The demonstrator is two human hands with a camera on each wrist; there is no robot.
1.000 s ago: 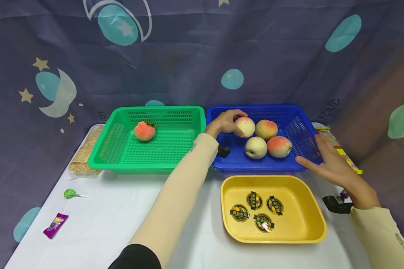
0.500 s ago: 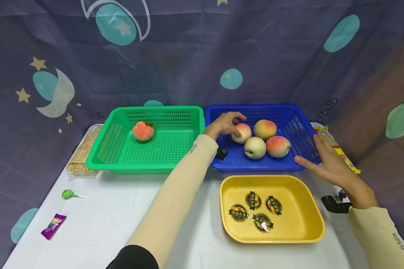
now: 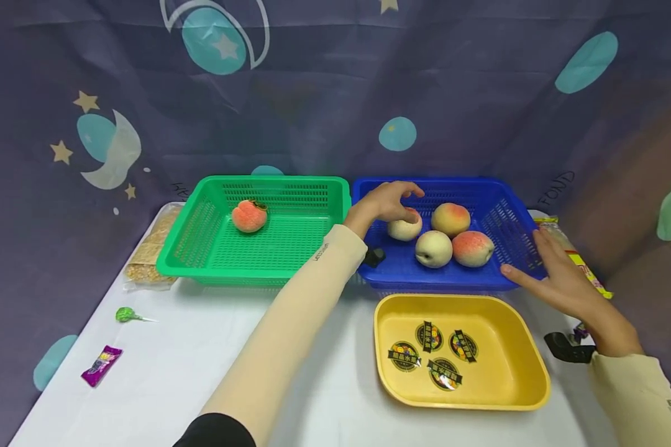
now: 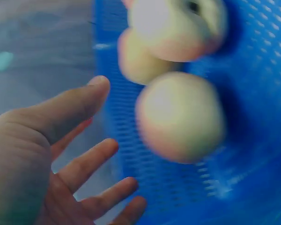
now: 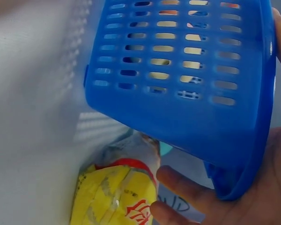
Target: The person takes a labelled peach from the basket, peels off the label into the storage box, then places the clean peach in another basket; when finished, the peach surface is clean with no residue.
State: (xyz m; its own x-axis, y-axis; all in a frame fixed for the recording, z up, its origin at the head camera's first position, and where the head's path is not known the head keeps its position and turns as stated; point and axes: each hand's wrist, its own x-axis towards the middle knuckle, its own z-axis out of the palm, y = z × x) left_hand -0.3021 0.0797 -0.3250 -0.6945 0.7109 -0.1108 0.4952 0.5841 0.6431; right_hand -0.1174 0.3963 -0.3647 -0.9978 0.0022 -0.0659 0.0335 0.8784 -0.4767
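Observation:
My left hand [image 3: 381, 202] is over the left part of the blue basket [image 3: 506, 202], beside a pale peach [image 3: 405, 228]. In the left wrist view its fingers are spread, and a gap separates them from the nearest peach [image 4: 180, 117]. Three more peaches lie close by: a yellow-red one [image 3: 450, 219], a pale one [image 3: 433, 249] and a redder one [image 3: 473, 249]. My right hand [image 3: 567, 288] rests at the basket's right rim, thumb inside the front corner and fingers outside. In the right wrist view the rim [image 5: 267, 93] lies against the palm side of that hand.
Left of the blue basket stands a green basket [image 3: 251, 273] with one orange-red, persimmon-like fruit [image 3: 249, 216]. A yellow tray [image 3: 503, 366] with several round stickers sits in front. A grain bag [image 3: 148, 257], green lollipop [image 3: 126, 315], purple packet [image 3: 102, 365] and yellow bag [image 5: 117, 192] lie around.
The left fingers have let go of the peach, which now sits lower and slightly left among the others. The right hand stays at the rim. The head view has shifted slightly.

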